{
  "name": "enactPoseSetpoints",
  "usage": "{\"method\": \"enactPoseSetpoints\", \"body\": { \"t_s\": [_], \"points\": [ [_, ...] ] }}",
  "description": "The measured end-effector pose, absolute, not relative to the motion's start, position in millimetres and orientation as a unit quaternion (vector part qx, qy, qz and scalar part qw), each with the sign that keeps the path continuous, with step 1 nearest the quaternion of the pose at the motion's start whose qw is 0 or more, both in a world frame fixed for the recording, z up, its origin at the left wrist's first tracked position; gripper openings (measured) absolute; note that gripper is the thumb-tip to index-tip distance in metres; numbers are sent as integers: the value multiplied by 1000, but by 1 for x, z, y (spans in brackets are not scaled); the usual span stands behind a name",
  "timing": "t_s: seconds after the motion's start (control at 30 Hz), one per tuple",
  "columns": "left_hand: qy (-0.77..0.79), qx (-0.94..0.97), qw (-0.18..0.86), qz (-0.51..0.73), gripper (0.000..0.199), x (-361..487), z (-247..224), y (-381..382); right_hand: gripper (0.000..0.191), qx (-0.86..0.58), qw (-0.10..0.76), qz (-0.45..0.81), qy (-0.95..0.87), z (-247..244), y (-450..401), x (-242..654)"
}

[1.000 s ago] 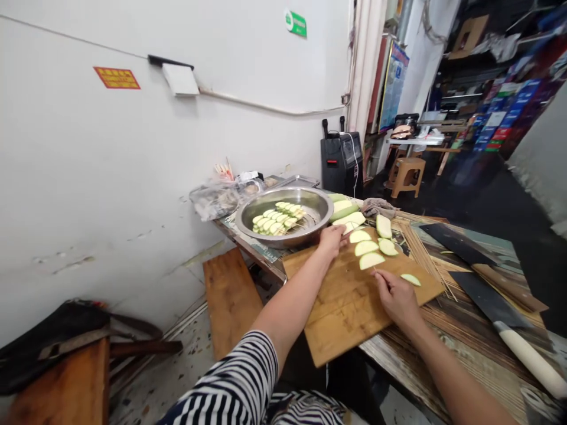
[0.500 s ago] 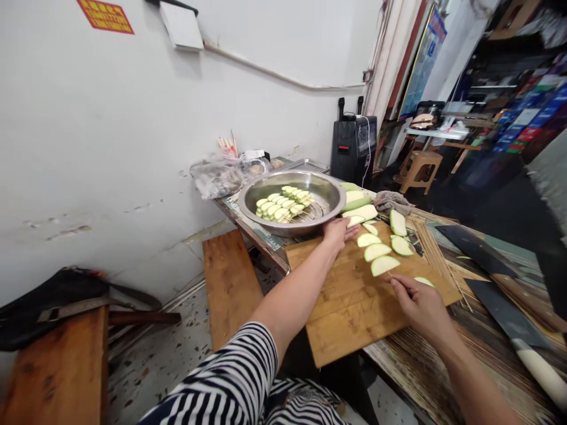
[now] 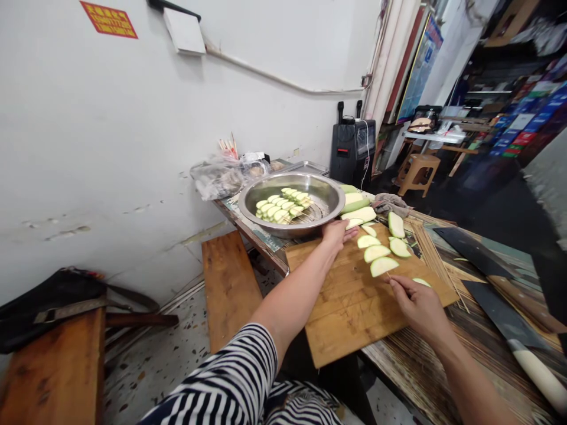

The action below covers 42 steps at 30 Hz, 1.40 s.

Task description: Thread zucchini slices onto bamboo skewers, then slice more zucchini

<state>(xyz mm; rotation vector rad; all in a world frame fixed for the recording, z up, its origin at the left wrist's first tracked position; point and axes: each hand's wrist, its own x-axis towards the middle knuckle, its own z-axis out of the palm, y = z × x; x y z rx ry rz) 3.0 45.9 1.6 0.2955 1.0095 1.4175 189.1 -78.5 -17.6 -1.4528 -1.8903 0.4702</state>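
My right hand [image 3: 411, 298] pinches the end of a thin wooden skewer [image 3: 388, 275] at the near side of a row of pale green zucchini slices [image 3: 384, 266]. The nearest slice sits at the skewer's tip end by my fingers; whether the skewer runs through the farther slices is hidden. My left hand [image 3: 335, 233] is at the far edge of the wooden cutting board [image 3: 341, 307], fingers stretched out beside the farthest slices. Just behind it stands a steel basin [image 3: 292, 230] with several skewered zucchini pieces [image 3: 283, 205] inside.
Halved zucchinis [image 3: 357, 203] and a grey rag [image 3: 390, 205] lie beyond the board. To the right are a bundle of skewers [image 3: 432, 254] and two cleavers [image 3: 500, 310]. A black speaker [image 3: 352, 150] stands behind. A wooden bench [image 3: 230, 289] is at left.
The view has shifted slightly. Both hands, the skewer and the slices keep nearly the same places.
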Motion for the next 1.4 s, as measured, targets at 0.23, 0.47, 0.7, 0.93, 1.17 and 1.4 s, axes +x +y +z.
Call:
{"method": "enactPoseSetpoints", "body": {
  "t_s": [0.23, 0.47, 0.7, 0.93, 1.17, 1.4],
  "points": [
    [450, 136, 634, 614, 15, 2, 2, 47, 34, -554, 356, 179, -731, -16, -78, 187],
    [459, 157, 636, 601, 15, 2, 1, 46, 35, -549, 356, 177, -735, -19, -77, 187],
    [468, 187, 633, 587, 9, 2, 3, 45, 34, -551, 345, 183, -738, -19, -77, 188],
    [467, 210, 638, 576, 2, 5, 2, 44, 32, -559, 337, 185, -734, -19, -77, 188],
    [445, 197, 639, 596, 11, 11, 2, 44, 30, -546, 373, 205, -721, -18, -81, 178],
    [316, 78, 743, 585, 14, 11, 5, 42, 37, -540, 394, 270, -694, -24, -87, 166]
  ]
}}
